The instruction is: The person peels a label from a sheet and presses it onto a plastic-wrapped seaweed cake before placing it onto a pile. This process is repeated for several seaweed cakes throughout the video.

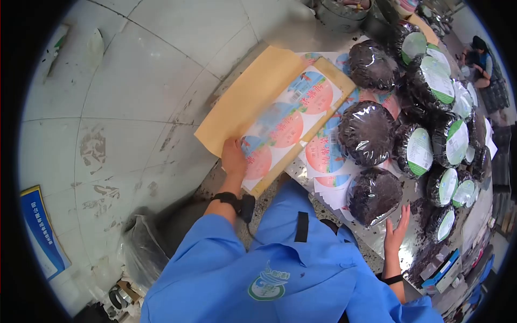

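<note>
My left hand (234, 160) grips the near left edge of a label sheet (285, 126) printed with pink circles and blue pictures. The sheet lies on tan backing paper (253, 89), folded open to the left; some fingertips are hidden. My right hand (396, 231) is open, fingers spread, beside the nearest dark round pack (375, 196) in clear wrap. It holds nothing. Two more unlabelled dark packs, one in the middle (367, 132) and one at the back (372, 64), sit on or beside printed labels (323, 153).
Several wrapped packs with green-and-white labels (419, 152) crowd the right side of the metal table (366, 234). A bucket (342, 16) stands beyond the far end. A white tiled wall (129, 70) rises at left, and another person (479, 62) is at far right.
</note>
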Tool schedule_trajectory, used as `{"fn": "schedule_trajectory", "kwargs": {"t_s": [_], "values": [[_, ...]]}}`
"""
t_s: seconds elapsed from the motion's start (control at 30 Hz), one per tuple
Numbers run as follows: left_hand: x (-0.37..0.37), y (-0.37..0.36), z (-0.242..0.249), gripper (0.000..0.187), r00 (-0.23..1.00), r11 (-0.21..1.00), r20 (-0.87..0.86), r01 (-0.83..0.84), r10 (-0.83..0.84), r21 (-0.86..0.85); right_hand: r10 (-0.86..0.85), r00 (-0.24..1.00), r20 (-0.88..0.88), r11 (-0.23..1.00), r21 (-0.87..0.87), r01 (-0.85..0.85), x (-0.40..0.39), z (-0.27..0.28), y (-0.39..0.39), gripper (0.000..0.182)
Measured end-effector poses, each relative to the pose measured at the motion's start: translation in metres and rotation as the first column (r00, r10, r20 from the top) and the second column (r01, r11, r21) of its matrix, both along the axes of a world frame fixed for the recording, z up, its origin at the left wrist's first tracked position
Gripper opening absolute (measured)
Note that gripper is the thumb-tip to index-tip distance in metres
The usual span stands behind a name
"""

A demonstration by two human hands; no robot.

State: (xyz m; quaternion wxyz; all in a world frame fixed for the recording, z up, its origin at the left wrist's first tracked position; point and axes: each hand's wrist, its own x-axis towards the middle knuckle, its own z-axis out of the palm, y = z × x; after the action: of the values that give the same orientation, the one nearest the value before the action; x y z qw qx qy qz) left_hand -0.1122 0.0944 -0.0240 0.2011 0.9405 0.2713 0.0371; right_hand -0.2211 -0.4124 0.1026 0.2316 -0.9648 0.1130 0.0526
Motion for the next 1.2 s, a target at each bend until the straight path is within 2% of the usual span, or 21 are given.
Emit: {"fn": "schedule_trajectory", "kwargs": {"t_s": [0.13, 0.3, 0.4, 0.53, 0.6, 0.8, 0.93, 1.0, 1.1, 1.17, 1.2], "values": [[-0.02, 0.006, -0.007, 0.012, 0.995, 0.996, 0.076, 0.06, -0.065, 0.065, 0.011, 1.0, 0.018, 0.999, 0.039, -0.012, -0.004, 0.013, 0.011, 0.061], [-0.017, 0.005, -0.011, 0.012, 0.988, 1.0, 0.155, -0.013, 0.011, 0.016, 0.007, 1.0, -0.013, 1.0, 0.02, -0.007, -0.012, 0.011, 0.016, 0.059], [-0.018, 0.009, -0.014, 0.013, 0.98, 0.998, 0.194, 0.02, -0.031, 0.058, 0.048, 0.999, -0.017, 0.999, 0.022, -0.048, -0.009, 0.011, 0.022, 0.058], [-0.012, 0.004, -0.007, 0.014, 0.992, 0.997, 0.106, -0.07, 0.071, -0.008, 0.098, 0.995, -0.029, 0.994, 0.057, -0.096, -0.003, 0.012, 0.028, 0.057], [-0.01, 0.014, -0.013, 0.015, 0.998, 0.997, -0.027, 0.056, -0.055, 0.044, 0.126, 0.991, -0.039, 0.991, 0.057, -0.123, -0.001, 0.013, 0.03, 0.056], [-0.009, 0.021, -0.015, 0.016, 0.993, 0.993, 0.051, 0.1, -0.103, 0.066, 0.187, 0.98, -0.072, 0.979, 0.092, -0.18, 0.007, 0.023, 0.042, 0.055], [-0.012, 0.016, -0.011, 0.015, 0.996, 0.995, 0.064, 0.057, -0.062, 0.079, 0.234, 0.971, -0.045, 0.969, 0.09, -0.229, 0.01, 0.026, 0.044, 0.052], [-0.013, 0.013, -0.013, 0.014, 0.989, 0.996, 0.149, 0.005, -0.019, 0.093, 0.24, 0.97, -0.033, 0.967, 0.092, -0.236, 0.012, 0.029, 0.046, 0.052], [-0.027, -0.002, 0.012, 0.015, 0.97, 0.989, 0.209, 0.105, -0.125, 0.105, 0.307, 0.952, 0.016, 0.943, 0.133, -0.306, 0.019, 0.04, 0.055, 0.054], [-0.047, -0.042, 0.066, 0.017, 0.965, 0.973, 0.151, 0.225, -0.216, -0.047, 0.296, 0.954, 0.058, 0.927, 0.223, -0.301, 0.023, 0.044, 0.064, 0.057], [-0.061, -0.067, 0.094, 0.015, 0.955, 0.937, 0.112, 0.291, -0.274, -0.193, 0.281, 0.959, 0.037, 0.91, 0.308, -0.278, 0.025, 0.048, 0.07, 0.058]]}}
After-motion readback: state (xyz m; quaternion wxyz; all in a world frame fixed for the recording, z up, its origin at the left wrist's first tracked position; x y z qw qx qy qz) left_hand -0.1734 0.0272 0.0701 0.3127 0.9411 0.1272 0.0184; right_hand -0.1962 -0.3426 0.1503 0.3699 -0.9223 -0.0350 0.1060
